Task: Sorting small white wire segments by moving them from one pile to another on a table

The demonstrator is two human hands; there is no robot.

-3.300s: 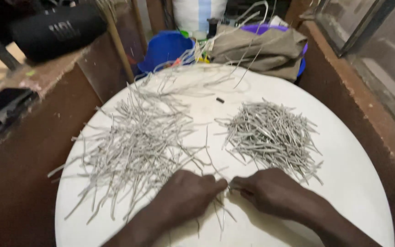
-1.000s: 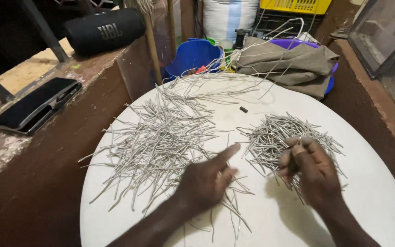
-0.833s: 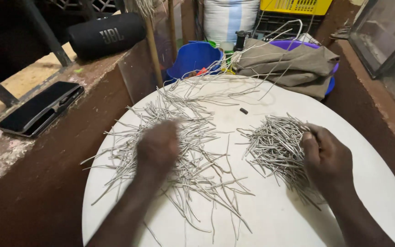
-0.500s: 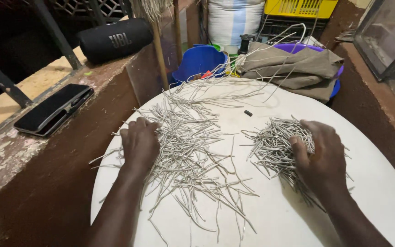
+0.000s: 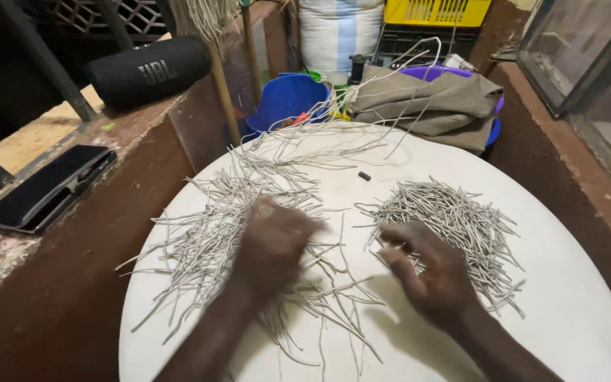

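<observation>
Left hand [image 5: 274,244] is blurring over the long sticks [image 5: 206,233] — grip unclear; right hand [image 5: 429,272], fingers spread and empty, is risking scattering the short sticks [image 5: 454,226] beneath it off the bench [image 5: 574,311].

dark phone screen [image 5: 47,187] on left ledge, white-blue sack [image 5: 339,32] behind table

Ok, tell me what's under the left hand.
The left hand, blurred, lies over the big loose pile of long grey sticks on the white round table. Whether it grips any is hidden.
</observation>
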